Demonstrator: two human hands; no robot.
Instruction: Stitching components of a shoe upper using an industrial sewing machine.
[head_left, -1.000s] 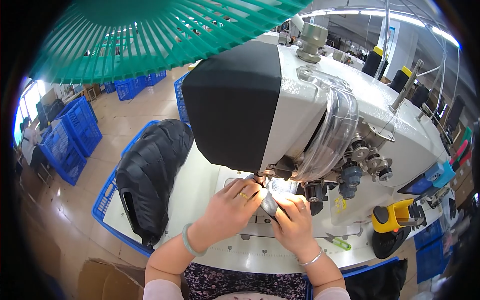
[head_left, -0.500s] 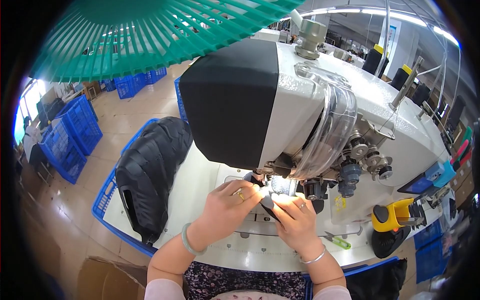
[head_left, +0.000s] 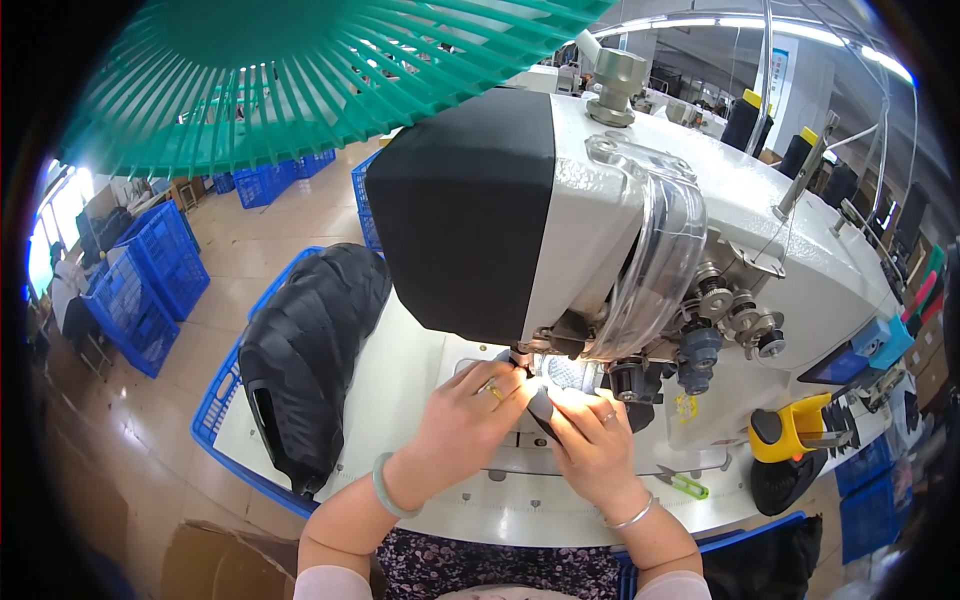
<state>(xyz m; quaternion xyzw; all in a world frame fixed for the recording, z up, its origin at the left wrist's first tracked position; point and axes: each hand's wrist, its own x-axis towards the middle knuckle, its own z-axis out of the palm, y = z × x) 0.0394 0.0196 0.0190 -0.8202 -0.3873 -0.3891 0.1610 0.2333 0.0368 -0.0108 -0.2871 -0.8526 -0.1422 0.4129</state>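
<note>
1. A dark cloth piece (head_left: 541,405) is held on the white work table (head_left: 420,510), just in front of the needle area of a sewing machine (head_left: 595,190); its far part seems to lie under the presser foot, but this place is small and partly covered by fingers.
2. By the left hand (head_left: 470,412), the left edge of the cloth is pinched, with thumb and forefinger pressed together close to the needle. A yellow ring and a pale green bangle (head_left: 382,487) are worn on this side.
3. By the right hand (head_left: 595,440), the right side of the same cloth is pinched between thumb and fingers. A silver bracelet (head_left: 633,514) is worn at the wrist.
4. The fingertips of both hands are brightly lit by the machine lamp.
5. To the right, green-handled snips (head_left: 688,486) are laid on the table, and near them a yellow holder (head_left: 795,425) is seen.
6. To the left, a black padded piece (head_left: 315,350) is placed on the table, beyond whose edge a blue crate (head_left: 213,412) is visible.
7. Above, the view is partly covered by a green slatted guard (head_left: 250,135); farther left, blue baskets (head_left: 145,300) are stacked on the floor.
</note>
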